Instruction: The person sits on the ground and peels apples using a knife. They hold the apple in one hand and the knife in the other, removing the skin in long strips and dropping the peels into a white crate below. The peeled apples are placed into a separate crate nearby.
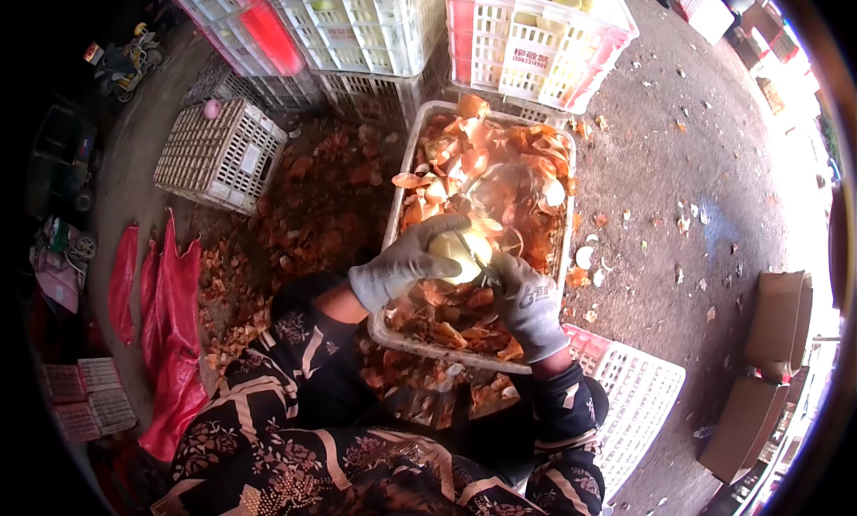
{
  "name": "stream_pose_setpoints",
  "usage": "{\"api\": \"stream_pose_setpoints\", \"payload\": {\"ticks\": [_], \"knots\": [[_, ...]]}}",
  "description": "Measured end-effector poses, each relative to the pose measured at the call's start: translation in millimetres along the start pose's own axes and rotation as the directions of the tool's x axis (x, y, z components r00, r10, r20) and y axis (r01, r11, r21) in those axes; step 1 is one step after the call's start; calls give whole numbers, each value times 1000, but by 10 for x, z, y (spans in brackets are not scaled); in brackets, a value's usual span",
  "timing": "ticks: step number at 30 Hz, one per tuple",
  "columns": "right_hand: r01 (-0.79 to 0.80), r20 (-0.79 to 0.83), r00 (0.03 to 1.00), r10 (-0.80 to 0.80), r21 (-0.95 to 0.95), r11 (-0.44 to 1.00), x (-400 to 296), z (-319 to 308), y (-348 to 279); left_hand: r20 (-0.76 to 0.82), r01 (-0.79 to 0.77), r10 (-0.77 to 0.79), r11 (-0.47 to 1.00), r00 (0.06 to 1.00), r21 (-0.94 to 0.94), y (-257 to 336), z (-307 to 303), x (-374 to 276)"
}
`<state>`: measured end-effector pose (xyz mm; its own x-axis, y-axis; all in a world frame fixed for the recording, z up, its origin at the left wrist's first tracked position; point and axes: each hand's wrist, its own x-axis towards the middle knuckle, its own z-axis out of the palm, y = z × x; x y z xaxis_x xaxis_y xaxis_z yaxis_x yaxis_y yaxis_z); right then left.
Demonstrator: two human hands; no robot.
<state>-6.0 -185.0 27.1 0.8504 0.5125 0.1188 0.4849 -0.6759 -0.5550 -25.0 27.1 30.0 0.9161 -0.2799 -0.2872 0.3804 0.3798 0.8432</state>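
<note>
My left hand (418, 255), in a grey work glove, is closed around a pale peeled onion (450, 253). In my right hand (525, 292), gloved alike, is a small knife (474, 249) whose blade lies across the onion's right side. Both hands are over the near half of a shallow plastic crate (569, 248) heaped with loose orange-brown onion skins (475, 161). The fingertips of my right hand are partly hidden around the knife's handle.
White plastic crates (535, 54) with pale onions stand beyond the skins. An upturned crate (221, 151) bears one pinkish onion (211, 109). Red mesh sacks (171, 315) lie at left, a white crate (636, 389) at near right, cardboard boxes (776, 322) far right. Skins litter the ground.
</note>
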Motion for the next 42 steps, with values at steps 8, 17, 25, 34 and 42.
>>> {"api": "stream_pose_setpoints", "payload": {"ticks": [8,17,25,34,42], "knots": [[-191,-26,981,190,-66,979,-36,263,300,-6,-99,102,974,995,203,141,182,24],[-94,-139,982,125,209,973,-1,85,100,-8,-166,167,983,986,82,210,218,46],[-253,-87,962,258,65,965,79,175,196,7,-192,194,976,981,-107,91,243,52],[-34,-110,993,49,130,991,38,-34,5,46,-236,232,963,972,132,221,216,33],[-236,-33,971,235,-14,972,73,143,228,35,-212,212,977,977,13,52,93,111]]}}
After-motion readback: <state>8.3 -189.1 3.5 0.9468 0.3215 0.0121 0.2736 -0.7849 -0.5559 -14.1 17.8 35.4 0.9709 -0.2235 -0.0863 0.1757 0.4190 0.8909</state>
